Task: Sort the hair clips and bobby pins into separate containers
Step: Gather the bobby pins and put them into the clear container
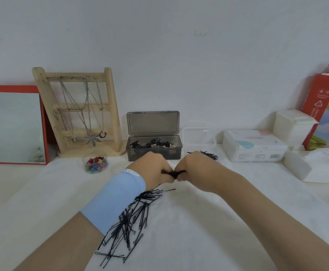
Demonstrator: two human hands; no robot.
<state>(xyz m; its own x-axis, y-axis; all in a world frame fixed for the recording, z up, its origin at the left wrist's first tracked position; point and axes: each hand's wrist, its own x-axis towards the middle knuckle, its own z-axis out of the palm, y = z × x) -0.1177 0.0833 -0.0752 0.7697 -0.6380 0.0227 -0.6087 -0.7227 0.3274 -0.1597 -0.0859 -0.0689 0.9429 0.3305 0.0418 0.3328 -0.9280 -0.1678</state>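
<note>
My left hand [152,169] and my right hand [197,169] meet knuckle to knuckle over the white cloth, both pinching a small black bundle of bobby pins [174,174] between them. A loose pile of black bobby pins [132,218] lies on the cloth beside my left forearm. Behind my hands stands a smoky grey box [176,151], lid up, filled with dark and beige hair clips. A clear plastic box [199,136] sits to its right, with more bobby pins [208,154] at its front. A small clear round container [96,163] holds coloured clips.
A wooden necklace stand [77,112] and a red-framed mirror [16,124] stand at the back left. At the back right are a white cotton-pad box [255,145], white containers [292,124] and a red carton [326,112]. A white wall closes off the back.
</note>
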